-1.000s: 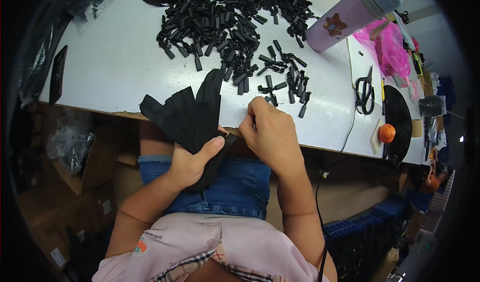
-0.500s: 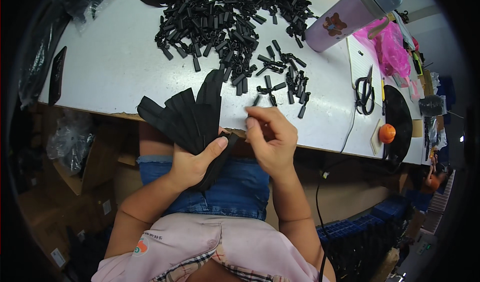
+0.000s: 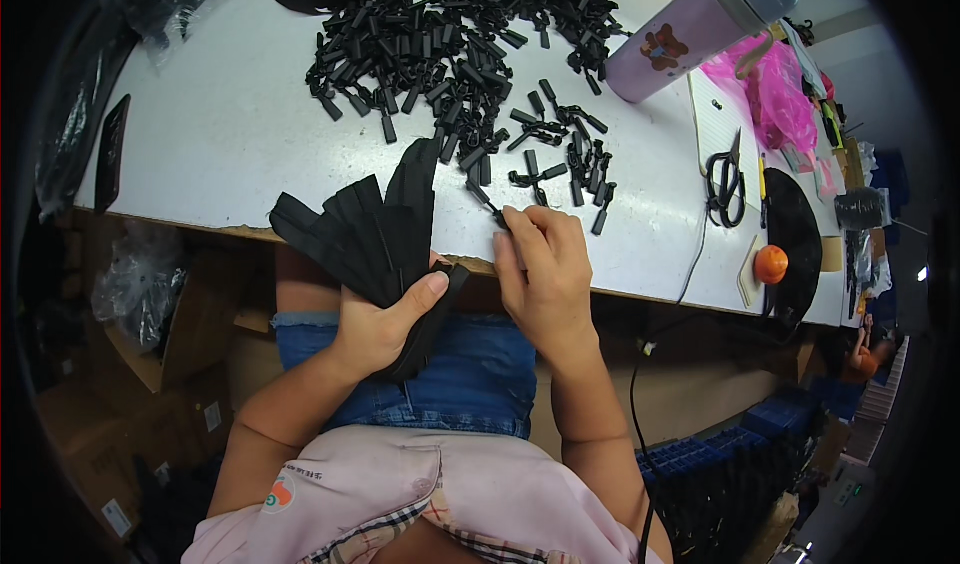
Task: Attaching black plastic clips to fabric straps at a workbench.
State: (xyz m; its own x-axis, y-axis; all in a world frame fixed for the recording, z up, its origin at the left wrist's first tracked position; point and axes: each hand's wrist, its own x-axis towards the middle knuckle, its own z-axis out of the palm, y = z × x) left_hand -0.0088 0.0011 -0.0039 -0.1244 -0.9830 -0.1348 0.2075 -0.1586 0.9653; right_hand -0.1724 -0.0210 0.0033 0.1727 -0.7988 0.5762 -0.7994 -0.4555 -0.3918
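Hands sit at the near edge of the white surface [image 3: 200, 134], seen from the head view. Since a second ago the right hand [image 3: 545, 274] has come back from the loose pieces and now pinches one small black clip [image 3: 497, 216] between thumb and fingertips, drawn in toward the left hand; the fan of straps has barely moved. That suggests one more clip has been picked up and is being brought to a strap end.

The left hand [image 3: 385, 319] is closed around the gathered ends of the black straps [image 3: 375, 224], thumb pressed across them, so the straps spread upward over the near edge. The right hand's grip is nearly shut, fingers curled on the clip, just beside the straps and not clearly touching them.

Behind, a pile of black clips [image 3: 440, 44] covers the far middle. A lilac bottle [image 3: 690, 29] lies toward the far right corner, scissors [image 3: 725, 179] and an orange ball [image 3: 771, 264] near the right edge.
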